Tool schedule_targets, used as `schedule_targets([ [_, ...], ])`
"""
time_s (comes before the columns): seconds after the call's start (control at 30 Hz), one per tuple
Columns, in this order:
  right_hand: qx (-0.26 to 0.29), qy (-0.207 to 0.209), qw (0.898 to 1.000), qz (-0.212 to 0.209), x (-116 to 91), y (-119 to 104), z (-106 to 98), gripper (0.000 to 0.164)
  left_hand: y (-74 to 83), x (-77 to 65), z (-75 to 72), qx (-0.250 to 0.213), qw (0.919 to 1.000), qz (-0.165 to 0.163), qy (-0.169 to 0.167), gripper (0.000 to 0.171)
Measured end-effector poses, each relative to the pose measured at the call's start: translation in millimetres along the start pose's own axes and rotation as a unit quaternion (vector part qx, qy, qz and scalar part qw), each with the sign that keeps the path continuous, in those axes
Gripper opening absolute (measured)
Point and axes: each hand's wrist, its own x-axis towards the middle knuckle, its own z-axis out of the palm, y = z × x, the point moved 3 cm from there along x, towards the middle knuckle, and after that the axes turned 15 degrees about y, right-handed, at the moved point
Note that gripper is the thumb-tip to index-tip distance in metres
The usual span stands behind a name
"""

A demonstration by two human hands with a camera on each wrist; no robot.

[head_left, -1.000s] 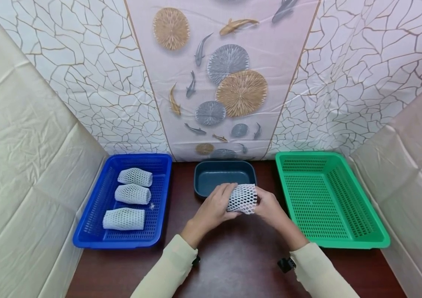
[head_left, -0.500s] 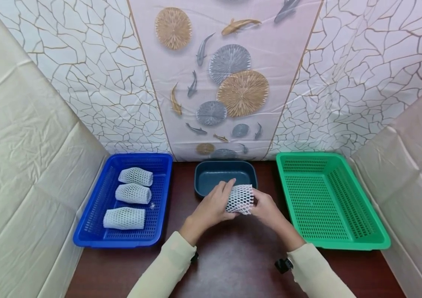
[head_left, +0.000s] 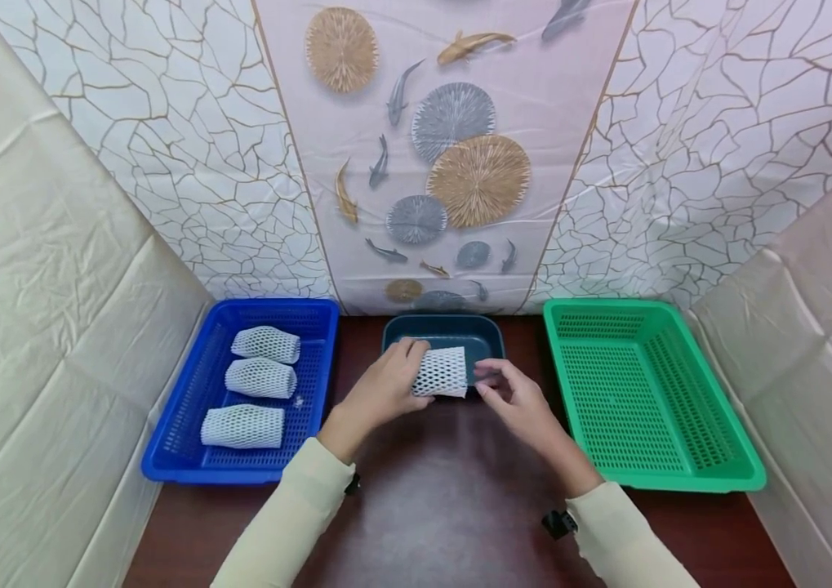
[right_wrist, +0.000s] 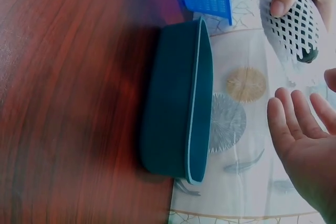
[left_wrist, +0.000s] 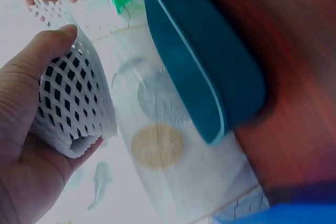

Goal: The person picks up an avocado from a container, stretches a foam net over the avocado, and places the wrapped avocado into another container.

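Note:
My left hand (head_left: 380, 384) grips a white foam net sleeve (head_left: 441, 372) over the front of a dark teal tub (head_left: 492, 331). In the left wrist view, the thumb presses on the net's mesh (left_wrist: 73, 95), with dark gaps showing through. A dark green end (right_wrist: 308, 56) of something inside shows at the net's mouth in the right wrist view; the rest of it is hidden. My right hand (head_left: 522, 400) is just right of the net, apart from it, fingers loosely bent and holding nothing.
At the left, a blue basket (head_left: 220, 474) holds three white foam net sleeves (head_left: 242, 426) lying on their sides. A green basket (head_left: 621, 400) stands at the right. Patterned cloth walls (head_left: 416, 282) rise behind and beside the dark red wooden table (head_left: 452, 506).
My left hand has moved left with the foam net sleeve. My right hand has let go of the net's right end, and a gap now shows between them.

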Motion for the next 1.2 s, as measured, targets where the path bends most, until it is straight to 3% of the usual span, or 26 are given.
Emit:
schedule_targets([
  [0.23, -0.019, -0.030, 0.998, -0.042, -8, -9, 16, 0.028, -23.9, -0.3, -20.7, 0.022, 0.9997, -0.012, -0.005, 0.083],
  [0.37, -0.053, -0.057, 0.992, -0.100, -11, -18, 32, 0.026, -37.8, -1.1, -34.0, 0.020, 0.9996, -0.022, -0.001, 0.084],
  [0.6, -0.083, -0.143, 0.967, -0.193, -12, -40, 66, 0.035, -63.9, -12.2, -56.2, 0.036, 0.9989, -0.027, -0.011, 0.080],
  [0.77, -0.110, -0.173, 0.951, -0.231, -13, -56, 88, 0.037, -83.9, -23.7, -65.5, 0.090, 0.9958, -0.017, -0.004, 0.081],
  [0.93, -0.124, -0.199, 0.934, -0.270, -18, -65, 112, 0.036, -104.8, -38.6, -74.9, 0.108, 0.9939, -0.022, 0.000, 0.082],
  [1.2, -0.156, -0.231, 0.893, -0.354, -32, -67, 147, 0.043, -132.4, -57.4, -88.0, 0.100, 0.9936, -0.052, -0.011, 0.082],
])
